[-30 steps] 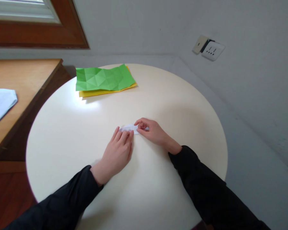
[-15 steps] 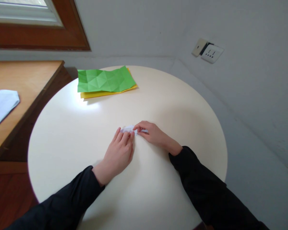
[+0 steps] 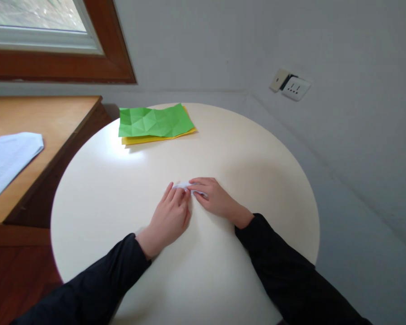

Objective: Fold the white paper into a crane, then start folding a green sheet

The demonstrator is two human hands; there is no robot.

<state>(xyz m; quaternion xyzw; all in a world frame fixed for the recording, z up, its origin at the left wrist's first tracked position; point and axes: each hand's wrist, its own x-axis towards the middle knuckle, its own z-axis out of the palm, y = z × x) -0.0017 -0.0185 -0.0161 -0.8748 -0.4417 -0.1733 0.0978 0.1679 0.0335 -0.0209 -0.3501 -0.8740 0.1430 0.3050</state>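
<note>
A small piece of folded white paper (image 3: 182, 185) lies near the middle of the round table (image 3: 203, 271), mostly covered by my fingers. My left hand (image 3: 167, 216) presses on its left part, fingers curled and close together. From the right, my right hand (image 3: 214, 196) has its thumb and fingers closed around the paper's right end. The fingertips of both hands almost meet over it. How the paper is folded underneath cannot be made out.
Creased green paper (image 3: 155, 122) lies on yellow paper (image 3: 138, 141) at the table's far left. A wooden desk (image 3: 57, 117) with a white cloth-like thing (image 3: 13, 155) stands to the left. Walls close in behind and right, with a socket (image 3: 296, 88).
The fingers of my right hand have stretched out further along the paper. My left hand stays on it. The whole view has tilted up slightly.
</note>
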